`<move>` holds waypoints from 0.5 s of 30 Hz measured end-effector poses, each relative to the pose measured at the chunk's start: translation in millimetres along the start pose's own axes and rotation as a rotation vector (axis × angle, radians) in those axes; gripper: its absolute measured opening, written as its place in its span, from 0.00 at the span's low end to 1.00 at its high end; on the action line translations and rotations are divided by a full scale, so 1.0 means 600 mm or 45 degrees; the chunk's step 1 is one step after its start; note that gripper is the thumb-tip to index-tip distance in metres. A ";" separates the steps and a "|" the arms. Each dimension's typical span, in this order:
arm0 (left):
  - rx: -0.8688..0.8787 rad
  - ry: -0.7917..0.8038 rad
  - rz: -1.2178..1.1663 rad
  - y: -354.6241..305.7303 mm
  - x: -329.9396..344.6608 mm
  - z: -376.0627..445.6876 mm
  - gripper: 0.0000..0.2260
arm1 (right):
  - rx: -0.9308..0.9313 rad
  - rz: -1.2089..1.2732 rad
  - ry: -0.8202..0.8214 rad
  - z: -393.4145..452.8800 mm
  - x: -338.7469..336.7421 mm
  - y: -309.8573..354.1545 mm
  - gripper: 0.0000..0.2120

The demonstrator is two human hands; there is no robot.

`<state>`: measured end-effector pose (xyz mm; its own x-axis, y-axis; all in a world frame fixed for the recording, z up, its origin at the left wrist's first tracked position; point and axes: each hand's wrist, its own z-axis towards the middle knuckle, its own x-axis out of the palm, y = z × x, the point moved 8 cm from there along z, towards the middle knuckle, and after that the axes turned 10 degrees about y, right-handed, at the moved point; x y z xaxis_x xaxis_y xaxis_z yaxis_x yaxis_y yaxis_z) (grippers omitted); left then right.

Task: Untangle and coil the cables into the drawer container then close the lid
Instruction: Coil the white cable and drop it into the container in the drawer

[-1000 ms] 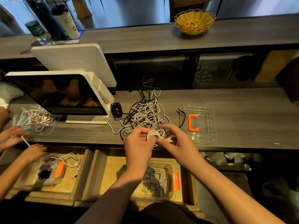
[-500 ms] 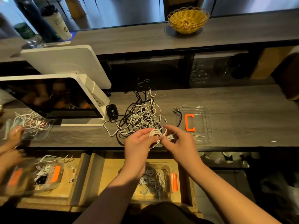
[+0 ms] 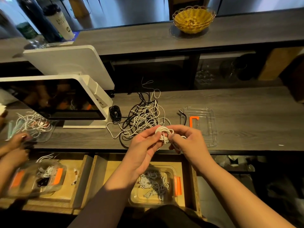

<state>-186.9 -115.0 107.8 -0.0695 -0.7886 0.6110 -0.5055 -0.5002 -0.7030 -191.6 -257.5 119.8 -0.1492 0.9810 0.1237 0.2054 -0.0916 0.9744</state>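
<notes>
Below the fingers, the clear plastic drawer container point(image 3: 153, 200) holds coiled cables. Left hand point(image 3: 143, 151) and right hand point(image 3: 189, 142) pinch a small white cable coil point(image 3: 163, 132), now wound tighter than a second ago, nearly ready to stow. Beyond the fingers: tangled black-and-white cable pile point(image 3: 141, 117); rightward, clear orange-latched lid point(image 3: 201, 125).

The white cup point(image 3: 61, 22) on the upper shelf carries dark print too blurred to read.
</notes>
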 end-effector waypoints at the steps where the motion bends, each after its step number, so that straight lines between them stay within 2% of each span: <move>1: 0.003 -0.011 0.022 0.000 -0.001 0.000 0.15 | 0.017 -0.003 0.015 0.002 0.001 -0.003 0.10; 5: -0.006 -0.134 0.274 0.001 -0.018 -0.002 0.16 | 0.047 -0.065 0.062 0.006 0.000 -0.011 0.10; 8: -0.166 -0.228 0.764 0.007 -0.029 -0.006 0.16 | 0.023 -0.176 0.048 0.005 -0.005 -0.011 0.10; 11: -0.298 -0.116 0.961 0.017 -0.014 -0.009 0.20 | -0.002 -0.394 0.059 0.004 -0.006 -0.011 0.11; 15: -0.273 -0.061 1.092 0.012 -0.004 -0.008 0.16 | -0.051 -0.749 0.088 -0.002 0.002 -0.004 0.15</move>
<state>-194.5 -115.1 103.3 -0.4654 -0.8776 -0.1145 -0.4464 0.3445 -0.8258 -193.3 -256.2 117.9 -0.2900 0.8557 -0.4287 0.0325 0.4565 0.8892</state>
